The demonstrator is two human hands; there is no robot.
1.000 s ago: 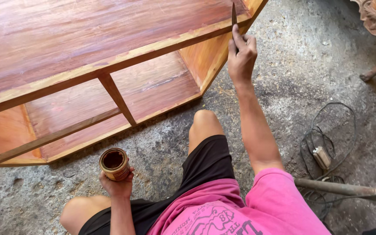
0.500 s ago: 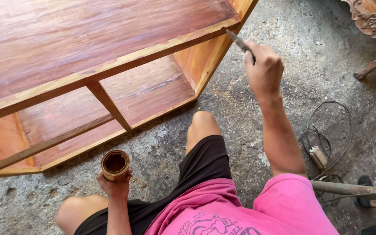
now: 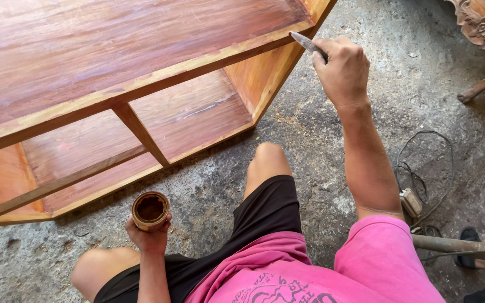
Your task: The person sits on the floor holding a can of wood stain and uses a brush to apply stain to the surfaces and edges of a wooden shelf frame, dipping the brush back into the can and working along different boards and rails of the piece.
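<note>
A reddish wooden shelf unit (image 3: 141, 73) lies on the concrete floor (image 3: 310, 140), filling the upper left. Below it, the left hand (image 3: 150, 238) is raised near the knee, fingers wrapped around a small round tin (image 3: 150, 210) of dark brown stain. Further right, the right hand (image 3: 342, 70) grips a thin brush (image 3: 305, 42), its tip at the shelf unit's top corner edge. A cable (image 3: 422, 168) coils on the floor at far right.
</note>
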